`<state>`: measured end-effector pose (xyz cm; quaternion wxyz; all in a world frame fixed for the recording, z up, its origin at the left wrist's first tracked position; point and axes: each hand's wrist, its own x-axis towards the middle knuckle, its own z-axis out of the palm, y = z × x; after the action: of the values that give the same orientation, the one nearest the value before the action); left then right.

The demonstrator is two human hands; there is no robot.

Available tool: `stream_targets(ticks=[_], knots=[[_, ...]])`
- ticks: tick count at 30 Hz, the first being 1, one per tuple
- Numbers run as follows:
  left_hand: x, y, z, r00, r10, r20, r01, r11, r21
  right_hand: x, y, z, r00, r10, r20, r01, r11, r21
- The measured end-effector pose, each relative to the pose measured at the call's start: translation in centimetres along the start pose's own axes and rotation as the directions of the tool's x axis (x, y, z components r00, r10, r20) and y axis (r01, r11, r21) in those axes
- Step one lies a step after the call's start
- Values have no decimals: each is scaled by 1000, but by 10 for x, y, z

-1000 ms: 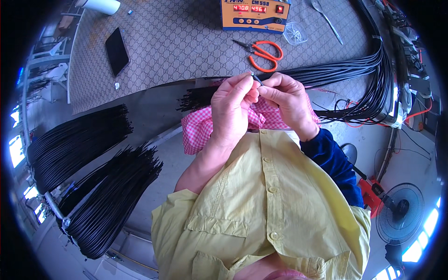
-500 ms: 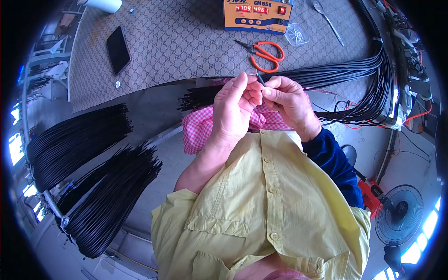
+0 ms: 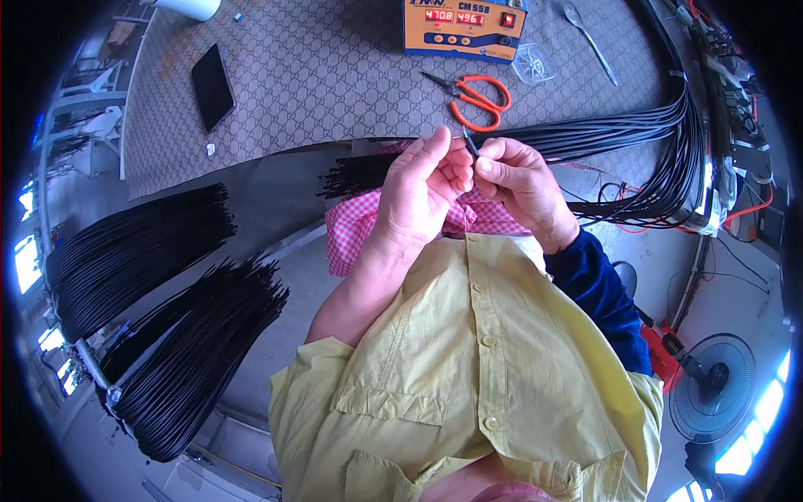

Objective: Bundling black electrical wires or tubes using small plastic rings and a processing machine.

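Note:
A black cable (image 3: 472, 147) is pinched between the thumb and fingers of my right hand (image 3: 525, 180), its end pointing up and away from me. Small thin wire ends, pale and greenish, stick out of its tip. Close by on the left, my left hand (image 3: 422, 180) has its thumb and forefinger drawn together beside that tip, the other fingers curled. What lies between them is too small to make out. Just beyond both hands, scissors with orange handles (image 3: 483, 102) lie on the patterned tabletop (image 3: 318, 92).
A long bundle of black cables (image 3: 602, 130) runs along the table's right side. An orange-and-blue device with red digits (image 3: 462, 32), a clear dish (image 3: 534, 64), a spoon (image 3: 592, 43) and a phone (image 3: 213, 89) sit on top. More cable bundles (image 3: 196, 360) hang at left; a fan (image 3: 713, 386) stands at right.
Both hands stay almost in place. The cable tip has turned slightly between them, and its wire ends show at a somewhat different angle.

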<state>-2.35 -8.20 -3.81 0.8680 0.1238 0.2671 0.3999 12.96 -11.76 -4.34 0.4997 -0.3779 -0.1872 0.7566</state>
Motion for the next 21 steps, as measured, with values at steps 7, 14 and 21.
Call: stream_targets(ticks=[7,14,21], knots=[[3,7,-3,995,-96,27,97,994,-42,0,2,0,1000,-14,-4,14,1000,4],[4,5,-3,995,-91,41,93,995,-40,-1,-4,0,1000,-3,-2,3,1000,0],[8,5,2,996,-84,-42,84,996,7,-4,-32,-15,977,-193,-88,148,918,-369]])
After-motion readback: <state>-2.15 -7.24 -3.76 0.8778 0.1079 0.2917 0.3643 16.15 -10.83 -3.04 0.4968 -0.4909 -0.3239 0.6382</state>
